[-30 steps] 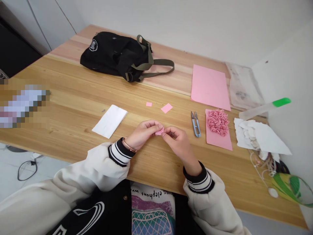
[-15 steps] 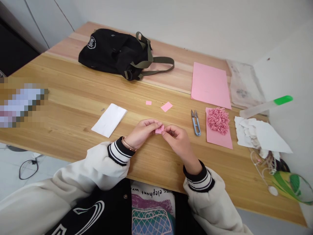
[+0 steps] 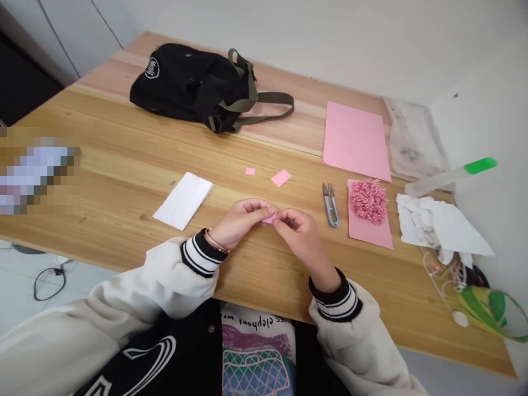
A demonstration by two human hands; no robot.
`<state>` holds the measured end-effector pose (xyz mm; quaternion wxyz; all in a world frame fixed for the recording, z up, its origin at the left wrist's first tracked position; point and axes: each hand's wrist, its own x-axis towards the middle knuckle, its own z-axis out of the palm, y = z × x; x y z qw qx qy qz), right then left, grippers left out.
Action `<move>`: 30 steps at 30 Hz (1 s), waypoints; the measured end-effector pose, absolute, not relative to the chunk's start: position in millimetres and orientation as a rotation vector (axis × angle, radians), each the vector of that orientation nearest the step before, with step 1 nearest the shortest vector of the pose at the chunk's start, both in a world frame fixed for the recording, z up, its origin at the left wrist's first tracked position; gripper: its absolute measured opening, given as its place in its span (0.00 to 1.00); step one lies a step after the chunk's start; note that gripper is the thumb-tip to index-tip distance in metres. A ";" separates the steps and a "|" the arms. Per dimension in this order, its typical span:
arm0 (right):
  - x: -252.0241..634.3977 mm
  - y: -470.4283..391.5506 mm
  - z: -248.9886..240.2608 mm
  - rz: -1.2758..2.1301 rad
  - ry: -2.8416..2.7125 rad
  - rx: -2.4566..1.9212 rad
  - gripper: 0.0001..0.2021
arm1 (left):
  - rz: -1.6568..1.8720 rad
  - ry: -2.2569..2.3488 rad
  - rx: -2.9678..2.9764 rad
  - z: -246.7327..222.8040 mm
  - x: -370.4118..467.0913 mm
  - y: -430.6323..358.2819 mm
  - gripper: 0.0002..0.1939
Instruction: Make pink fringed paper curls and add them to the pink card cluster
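My left hand [image 3: 248,223] and my right hand [image 3: 297,231] meet low over the table's front part, fingertips almost touching. Between them is a small piece of pink paper [image 3: 270,219], pinched at its left side by my left thumb and fingers and at its right by my right thumb and fingers. My fingers cover much of the piece. Beyond my hands lie two loose pink paper pieces, a smaller one [image 3: 250,171] and a larger one [image 3: 281,177]. Blue-handled thread snips [image 3: 330,208] rest to the right of my right hand.
At right, a bunch of thin pink strands [image 3: 369,201] sits on pink paper [image 3: 371,235]. Behind it are a larger pink sheet [image 3: 355,140] and a green-capped tube [image 3: 449,177]. White paper [image 3: 457,225] lies farther right, a folded white cloth [image 3: 183,202] at left, a black bag [image 3: 185,88] behind.
The pink piece between my fingers has tipped, and less of its upper edge shows. Darker pink bits on it earlier are now mostly out of sight. Both hands have hardly moved.
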<state>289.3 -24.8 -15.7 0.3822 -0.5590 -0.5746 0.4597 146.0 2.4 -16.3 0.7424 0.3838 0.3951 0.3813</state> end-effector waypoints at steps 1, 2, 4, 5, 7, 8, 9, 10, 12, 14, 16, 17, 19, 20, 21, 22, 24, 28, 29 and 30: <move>289.3 -24.9 -15.5 1.171 -1.469 -1.429 0.05 | 0.837 0.869 0.848 -16.3 146.1 2.4 0.10; 289.3 -24.9 -15.2 1.173 -1.472 -1.429 0.05 | 0.838 0.872 0.854 -16.3 146.1 2.5 0.10; 289.1 -25.0 -14.6 1.179 -1.474 -1.424 0.05 | 0.837 0.873 0.860 -16.6 146.0 2.8 0.09; 289.0 -25.0 -14.3 1.182 -1.472 -1.421 0.05 | 0.836 0.872 0.859 -16.8 145.8 2.9 0.09; 288.8 -25.0 -14.1 1.187 -1.470 -1.420 0.05 | 0.832 0.871 0.854 -17.2 145.6 3.2 0.08; 288.7 -25.0 -14.1 1.188 -1.469 -1.421 0.05 | 0.831 0.872 0.851 -17.4 145.5 3.2 0.08; 288.7 -24.9 -14.2 1.189 -1.469 -1.422 0.05 | 0.830 0.873 0.848 -17.6 145.4 3.2 0.08; 288.7 -24.8 -14.4 1.189 -1.470 -1.421 0.04 | 0.830 0.874 0.846 -17.7 145.3 3.2 0.08; 288.8 -24.8 -14.9 1.188 -1.469 -1.419 0.04 | 0.830 0.874 0.849 -18.0 145.0 3.2 0.08; 288.8 -24.8 -15.2 1.189 -1.466 -1.419 0.04 | 0.832 0.869 0.855 -18.4 144.7 3.1 0.09; 288.8 -24.8 -15.2 1.194 -1.461 -1.418 0.05 | 0.833 0.866 0.857 -19.0 144.4 3.1 0.09; 288.8 -24.9 -15.1 1.198 -1.457 -1.416 0.05 | 0.834 0.866 0.854 -19.2 144.3 3.1 0.09; 288.8 -24.9 -15.0 1.206 -1.450 -1.410 0.05 | 0.835 0.864 0.843 -19.3 144.2 3.0 0.08; 288.8 -24.8 -14.9 1.208 -1.446 -1.409 0.05 | 0.835 0.862 0.835 -19.1 144.2 2.9 0.08; 288.8 -24.8 -14.9 1.209 -1.443 -1.409 0.05 | 0.834 0.859 0.824 -18.8 144.2 2.8 0.08; 288.8 -24.7 -14.9 1.212 -1.442 -1.410 0.05 | 0.831 0.855 0.809 -18.4 144.3 2.8 0.07; 288.9 -24.5 -15.0 1.216 -1.441 -1.409 0.05 | 0.827 0.849 0.777 -17.2 144.5 3.0 0.07; 289.2 -24.0 -15.4 1.217 -1.437 -1.408 0.05 | 0.826 0.856 0.780 -15.9 145.1 3.7 0.07; 289.3 -23.8 -15.5 1.216 -1.436 -1.409 0.05 | 0.824 0.863 0.796 -15.9 145.2 3.8 0.07; 289.4 -23.5 -15.7 1.214 -1.436 -1.411 0.05 | 0.822 0.870 0.812 -16.1 145.3 3.9 0.07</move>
